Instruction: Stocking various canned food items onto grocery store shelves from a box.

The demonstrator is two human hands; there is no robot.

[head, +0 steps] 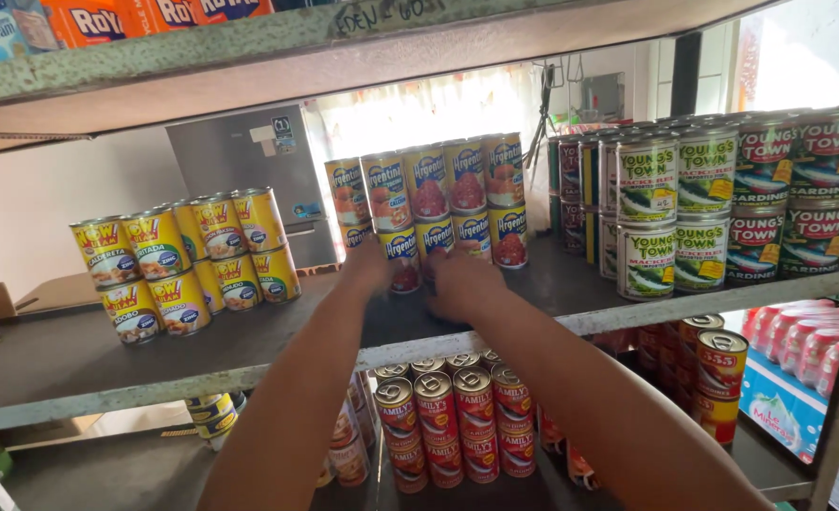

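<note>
Two hands reach the blue cans [429,203] at 12 o'clock on the middle shelf [51,364]: the left hand [367,270] and right hand [462,284] each close around a bottom-row can, though the grip is partly hidden. The stack looks mostly built, two rows high. Bare shelf lies open at 9 o'clock before the yellow cans [188,260]; green cans [694,203] crowd 3 o'clock.
</note>
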